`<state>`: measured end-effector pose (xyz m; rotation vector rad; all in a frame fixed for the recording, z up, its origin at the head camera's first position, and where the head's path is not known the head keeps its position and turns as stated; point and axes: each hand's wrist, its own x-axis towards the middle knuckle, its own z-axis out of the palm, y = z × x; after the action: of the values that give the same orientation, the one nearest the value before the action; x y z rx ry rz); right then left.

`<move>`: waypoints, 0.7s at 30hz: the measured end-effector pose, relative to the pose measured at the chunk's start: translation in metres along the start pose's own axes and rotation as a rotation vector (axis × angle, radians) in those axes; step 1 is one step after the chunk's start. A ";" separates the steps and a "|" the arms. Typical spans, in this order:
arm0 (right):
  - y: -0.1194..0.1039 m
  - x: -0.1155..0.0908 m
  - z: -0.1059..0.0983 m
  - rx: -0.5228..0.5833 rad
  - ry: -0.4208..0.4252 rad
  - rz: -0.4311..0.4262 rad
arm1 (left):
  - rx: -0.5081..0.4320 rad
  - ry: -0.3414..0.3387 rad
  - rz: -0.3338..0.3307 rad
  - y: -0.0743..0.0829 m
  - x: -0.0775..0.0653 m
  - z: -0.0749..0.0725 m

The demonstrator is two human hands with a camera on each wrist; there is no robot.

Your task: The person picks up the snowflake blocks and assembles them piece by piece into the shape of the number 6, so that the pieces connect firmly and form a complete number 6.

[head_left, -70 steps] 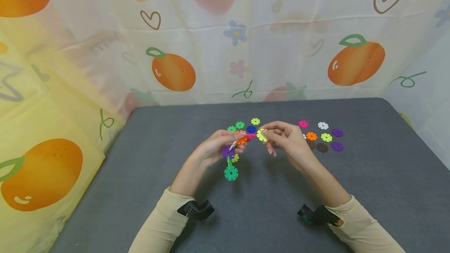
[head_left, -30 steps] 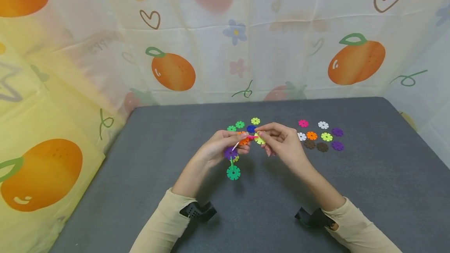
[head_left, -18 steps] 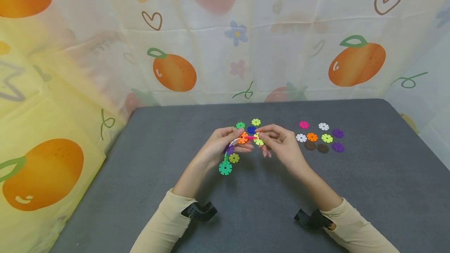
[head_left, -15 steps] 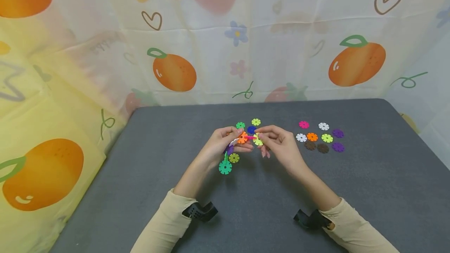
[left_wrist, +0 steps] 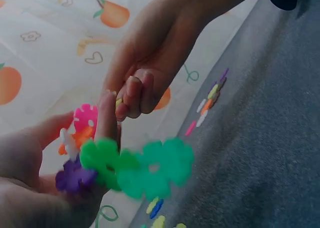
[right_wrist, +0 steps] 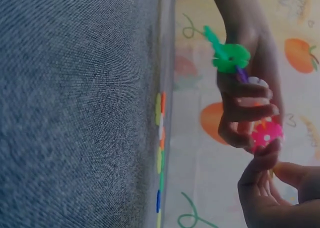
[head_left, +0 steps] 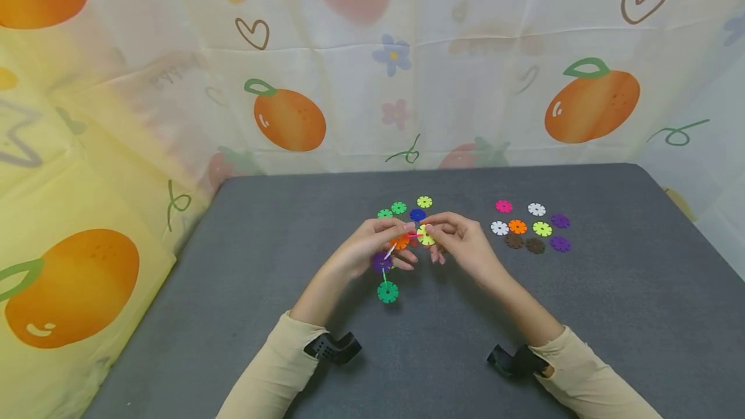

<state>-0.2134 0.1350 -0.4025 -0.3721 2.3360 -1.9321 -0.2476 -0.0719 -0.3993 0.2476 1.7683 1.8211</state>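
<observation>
My left hand (head_left: 363, 247) pinches a chain of notched plastic snowflake discs above the table. In the left wrist view the chain has a pink disc (left_wrist: 84, 117), an orange disc (left_wrist: 82, 136), a white disc (left_wrist: 69, 147), a purple disc (left_wrist: 75, 177), a green disc (left_wrist: 100, 160) and a teal disc (left_wrist: 175, 160). The teal end dangles lowest in the head view. Between thumb and fingertips my right hand (head_left: 465, 241) pinches a yellow disc (head_left: 425, 235) against the pink disc (right_wrist: 267, 133). Fingers hide how deeply their slots engage.
Loose discs lie flat on the grey table (head_left: 244, 277). Behind the hands are a blue disc (head_left: 417, 214), a yellow-green disc (head_left: 424, 202) and green ones (head_left: 398, 207). Right of them sits a group including an orange disc (head_left: 517, 227) and a white disc (head_left: 537, 209). A printed curtain (head_left: 349, 70) hangs behind.
My right hand has brought the yellow disc leftward to the pink one. Since half a second ago both hands have dipped slightly, and the chain's teal end has swung down and right.
</observation>
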 end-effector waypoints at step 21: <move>0.033 0.035 -0.008 -0.109 0.061 0.085 | -0.017 0.128 -0.058 -0.024 0.015 -0.022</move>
<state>-0.2531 0.1398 -0.4305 -0.2209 2.4588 -1.8084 -0.2643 -0.0844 -0.4282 0.0742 1.8258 1.8459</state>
